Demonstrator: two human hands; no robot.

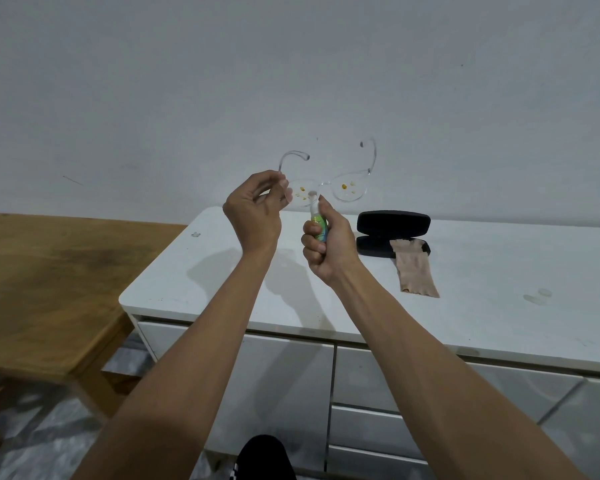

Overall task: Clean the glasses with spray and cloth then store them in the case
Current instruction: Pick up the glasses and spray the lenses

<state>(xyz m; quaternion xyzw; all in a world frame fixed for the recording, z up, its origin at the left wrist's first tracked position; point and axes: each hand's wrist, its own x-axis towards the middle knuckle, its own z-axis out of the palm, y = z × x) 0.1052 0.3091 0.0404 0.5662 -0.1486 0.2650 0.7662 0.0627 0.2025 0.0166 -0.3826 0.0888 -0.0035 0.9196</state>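
Clear-framed glasses hang in the air above the white cabinet top, arms unfolded toward the wall, with yellowish spots on both lenses. My left hand pinches the frame at its left hinge. My right hand is wrapped around a small green-labelled spray bottle, its nozzle just below and in front of the left lens, my index finger on top. A black glasses case lies open on the cabinet to the right. A beige cloth lies partly on the case and partly on the top.
The white cabinet top has drawers below its front edge and a few stains at the right. A wooden table stands lower, to the left. A plain wall is close behind. A dark shoe shows at the bottom.
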